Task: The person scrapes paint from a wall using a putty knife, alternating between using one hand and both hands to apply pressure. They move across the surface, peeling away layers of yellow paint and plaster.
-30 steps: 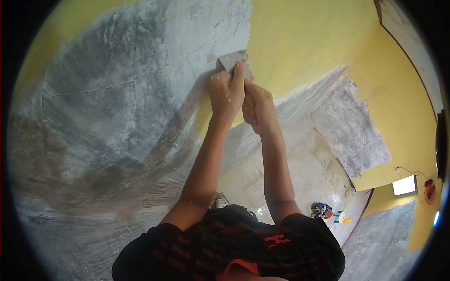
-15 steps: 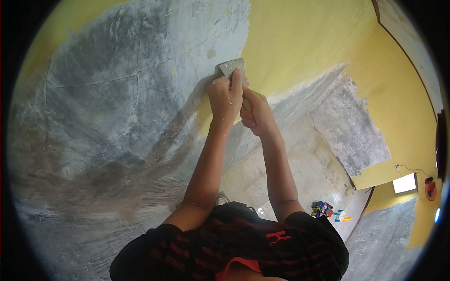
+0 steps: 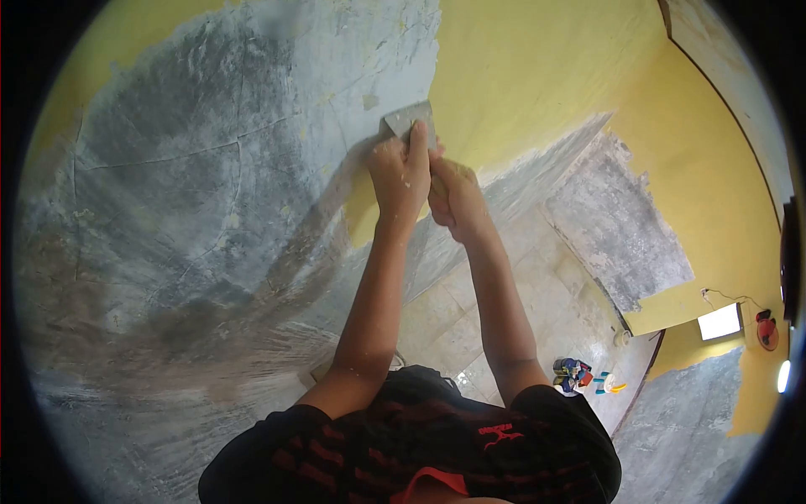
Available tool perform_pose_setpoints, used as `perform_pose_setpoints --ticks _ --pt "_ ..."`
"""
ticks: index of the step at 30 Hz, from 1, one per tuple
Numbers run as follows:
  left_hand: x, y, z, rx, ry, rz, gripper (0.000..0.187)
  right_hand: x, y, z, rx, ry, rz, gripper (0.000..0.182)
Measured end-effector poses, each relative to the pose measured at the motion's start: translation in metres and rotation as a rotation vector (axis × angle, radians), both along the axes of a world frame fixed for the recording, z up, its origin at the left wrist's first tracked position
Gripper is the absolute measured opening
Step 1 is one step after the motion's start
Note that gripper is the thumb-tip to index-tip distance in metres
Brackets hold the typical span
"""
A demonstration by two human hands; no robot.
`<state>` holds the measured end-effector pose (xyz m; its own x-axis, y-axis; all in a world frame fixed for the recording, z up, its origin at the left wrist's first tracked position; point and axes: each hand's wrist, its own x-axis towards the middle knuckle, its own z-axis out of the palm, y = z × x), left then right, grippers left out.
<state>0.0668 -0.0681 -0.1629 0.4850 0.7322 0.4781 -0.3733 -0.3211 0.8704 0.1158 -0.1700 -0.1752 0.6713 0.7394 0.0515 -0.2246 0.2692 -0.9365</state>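
Observation:
A paint scraper (image 3: pixel 410 114) with a broad grey blade lies against the wall (image 3: pixel 369 76), at the edge where yellow paint (image 3: pixel 512 76) meets bare grey-white plaster. My left hand (image 3: pixel 398 178) is closed on it close to the blade, the thumb stretched along the metal. Wrapped round the handle just to the right and lower is my right hand (image 3: pixel 459 202); most of the handle is hidden in the fingers. Pale flecks stick to the left hand. A patch of yellow paint (image 3: pixel 363 214) shows left of the left wrist.
Light floor tiles (image 3: pixel 449 336) lie below the arms. Several dark cans (image 3: pixel 571 374) stand on the floor at the right, beside a white container (image 3: pixel 606 383) with blue and yellow parts. A red and black object (image 3: pixel 766 330) hangs on the far yellow wall.
The view has shifted slightly. Both hands and the scraper keep nearly the same place at the paint edge, and the grip is unchanged.

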Motion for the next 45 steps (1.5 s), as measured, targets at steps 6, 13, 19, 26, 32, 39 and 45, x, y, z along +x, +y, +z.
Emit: perform_pose_setpoints --ticks 6,13,19,26,32,39,45 --pt "0.001 0.0 -0.015 0.002 -0.038 0.011 0.052 -0.005 -0.003 -0.007 -0.067 0.119 0.0 0.036" --pt "0.008 -0.003 -0.006 0.031 -0.034 0.027 0.053 -0.006 -0.012 0.008 -0.07 0.075 -0.024 0.037" --pt "0.005 -0.001 -0.003 0.112 -0.059 0.078 0.053 -0.013 0.003 -0.003 0.017 0.112 -0.082 0.042" --pt "0.006 0.006 0.024 0.199 0.028 0.07 0.056 -0.003 0.009 0.014 0.065 0.059 -0.061 0.046" --pt "0.015 0.012 0.08 0.236 -0.098 0.12 0.056 0.002 0.018 0.084 0.091 -0.099 -0.053 0.047" --pt "-0.005 0.02 0.086 0.267 -0.031 0.044 0.055 -0.009 0.018 0.081 0.065 -0.032 -0.055 0.04" --pt "-0.002 0.018 0.085 0.328 0.01 0.123 0.057 -0.005 0.016 0.077 0.087 0.011 0.0 0.034"
